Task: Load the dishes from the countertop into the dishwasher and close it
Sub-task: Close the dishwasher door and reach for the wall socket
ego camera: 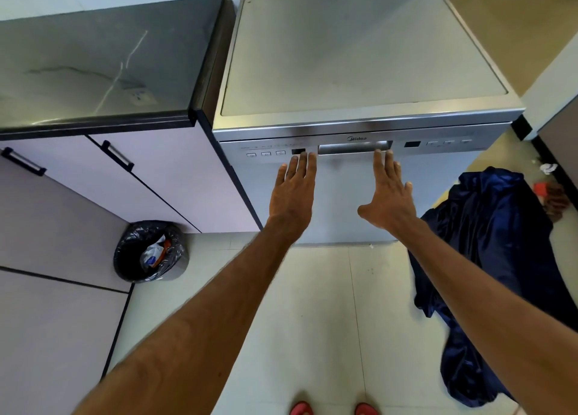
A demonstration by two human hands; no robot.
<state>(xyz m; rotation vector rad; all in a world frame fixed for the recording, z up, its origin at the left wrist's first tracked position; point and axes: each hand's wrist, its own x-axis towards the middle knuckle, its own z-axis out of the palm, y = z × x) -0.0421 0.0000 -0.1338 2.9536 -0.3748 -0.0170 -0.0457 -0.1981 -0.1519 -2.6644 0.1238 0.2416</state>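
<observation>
head view: left hand (292, 192) and right hand (391, 195), both open flat, touch the dishwasher door (339, 202) mid-frame; push evenly until latched.

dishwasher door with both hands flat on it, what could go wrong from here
The left hand reaches right up to the control panel, so a push could hit a button. The right hand presses flat on the door; if the latch hasn't caught, it may spring back. The blue cloth on the floor could trip a step back.
</observation>
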